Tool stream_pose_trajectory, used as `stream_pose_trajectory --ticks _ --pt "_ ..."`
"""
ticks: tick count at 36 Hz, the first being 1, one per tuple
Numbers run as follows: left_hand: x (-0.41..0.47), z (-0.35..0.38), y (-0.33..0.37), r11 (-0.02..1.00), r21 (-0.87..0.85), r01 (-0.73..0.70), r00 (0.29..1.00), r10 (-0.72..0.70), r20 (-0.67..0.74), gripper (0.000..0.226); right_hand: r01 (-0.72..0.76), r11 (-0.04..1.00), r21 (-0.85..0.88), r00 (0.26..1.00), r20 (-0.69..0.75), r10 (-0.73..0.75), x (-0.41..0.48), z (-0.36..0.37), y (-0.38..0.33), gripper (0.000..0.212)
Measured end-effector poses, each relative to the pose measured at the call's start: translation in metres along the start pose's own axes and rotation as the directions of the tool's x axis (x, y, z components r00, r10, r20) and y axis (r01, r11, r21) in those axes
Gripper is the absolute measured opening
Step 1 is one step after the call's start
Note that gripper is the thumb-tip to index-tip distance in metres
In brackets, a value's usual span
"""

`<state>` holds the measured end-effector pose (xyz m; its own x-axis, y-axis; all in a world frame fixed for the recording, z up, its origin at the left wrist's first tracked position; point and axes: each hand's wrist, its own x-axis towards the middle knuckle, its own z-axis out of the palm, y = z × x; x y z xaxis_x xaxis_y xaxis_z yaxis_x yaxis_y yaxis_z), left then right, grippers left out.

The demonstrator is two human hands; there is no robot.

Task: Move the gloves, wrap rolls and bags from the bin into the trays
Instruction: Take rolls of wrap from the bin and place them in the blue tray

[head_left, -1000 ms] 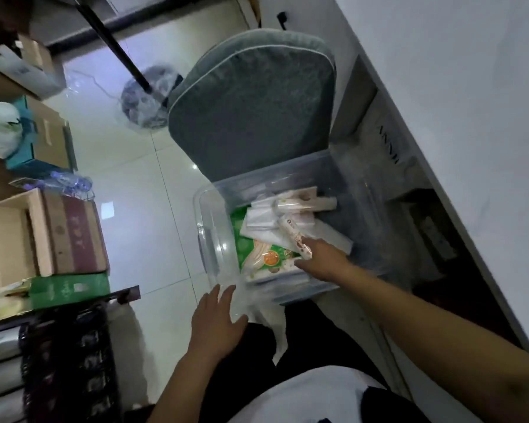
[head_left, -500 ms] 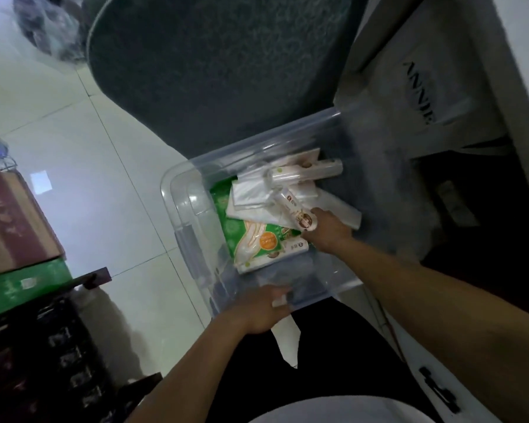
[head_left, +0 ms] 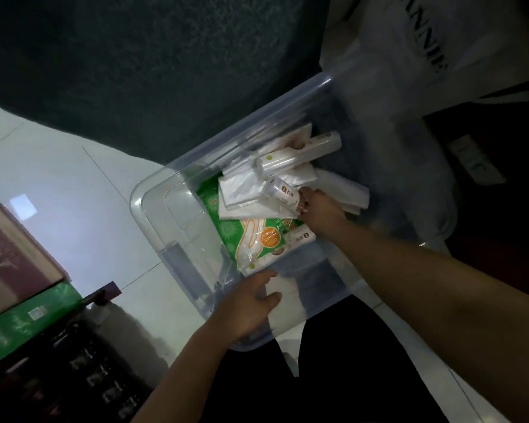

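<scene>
the clear plastic storage bin (head_left: 153,209) sits on the pale tiled floor (head_left: 74,184). the right hand (head_left: 321,209) is closed around a white wrap roll (head_left: 283,195) lying on the pile inside, above the green glove packet (head_left: 257,236). the left hand (head_left: 251,303) clasps the bin's near rim

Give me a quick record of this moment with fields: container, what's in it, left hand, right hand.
container: clear plastic bin on the floor, in front of a dark cushioned seat
contents: green glove pack, wrap rolls, white folded bags
left hand: on the bin's near rim, holding it
right hand: inside the bin, closed on the end of a wrap roll
</scene>
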<state>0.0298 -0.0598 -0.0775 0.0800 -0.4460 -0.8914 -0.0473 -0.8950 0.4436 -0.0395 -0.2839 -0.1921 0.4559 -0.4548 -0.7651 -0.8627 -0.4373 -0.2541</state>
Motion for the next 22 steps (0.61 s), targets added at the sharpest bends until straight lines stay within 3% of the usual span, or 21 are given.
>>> stream_pose_trajectory --ticks 5,9,13,15,19,22 --pt "0.022 -0.031 0.021 0.993 -0.112 -0.041 0.993 0.028 -0.116 0.038 0.011 0.997 0.079 0.998 -0.059 -0.006 -0.009 -0.010 0.006 0.048" --pt "0.051 -0.064 0.050 0.995 0.023 -0.094 0.970 0.096 -0.223 0.046 0.035 0.971 0.235 0.988 -0.157 0.002 -0.034 -0.026 0.011 0.059" --pt "0.087 -0.077 0.085 0.958 0.253 -0.137 0.890 0.231 -0.394 0.048 0.092 0.900 0.425 0.961 -0.276 0.032 -0.072 -0.043 0.021 0.056" --pt "0.107 -0.073 0.101 0.896 0.414 -0.161 0.865 0.330 -0.378 0.053 0.147 0.845 0.515 0.939 -0.340 0.044 -0.093 -0.050 0.026 0.059" --pt "0.155 -0.056 0.121 0.643 0.735 -0.214 0.807 0.541 -0.239 0.063 0.236 0.721 0.651 0.909 -0.411 0.074 -0.124 -0.056 0.033 0.061" --pt "0.182 -0.048 0.134 0.518 0.852 -0.073 0.876 0.442 -0.194 0.072 0.191 0.585 0.788 0.935 -0.328 0.137 -0.139 -0.060 0.034 0.061"
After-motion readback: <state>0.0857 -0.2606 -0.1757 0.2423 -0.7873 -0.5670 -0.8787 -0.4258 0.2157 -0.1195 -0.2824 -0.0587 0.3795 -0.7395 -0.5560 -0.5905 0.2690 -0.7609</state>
